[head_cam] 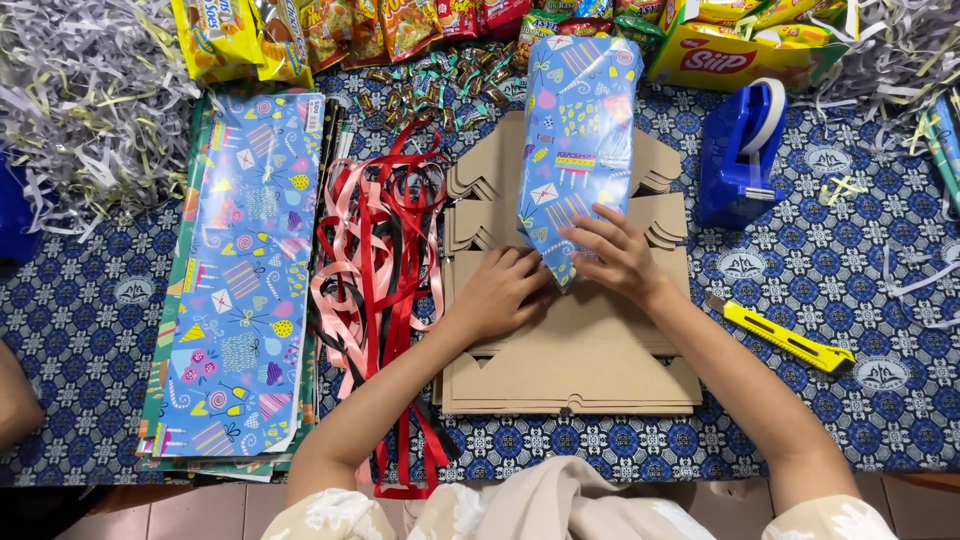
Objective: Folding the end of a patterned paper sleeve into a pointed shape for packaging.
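Head view, looking down on a blue patterned tablecloth [830, 300]. A box wrapped in blue party-print paper [575, 140] lies lengthwise on a stack of flat brown cardboard blanks [570, 370] at table centre, its near end folded to a point. Left hand [497, 292] rests on the cardboard, fingers together, tips touching the left edge of the folded point. Right hand [615, 252] lies on the wrapped end, fingers slightly spread and pressed flat on the paper. Left of the cardboard: a tangle of red, pink and black ribbons [375, 240], then a pile of wrapping paper sheets [240, 280]. Right: a blue tape dispenser [740, 155] and a yellow utility knife [785, 340]. Far edge: snack packets [330, 30], wrapped candies [440, 80], shredded paper [80, 90].
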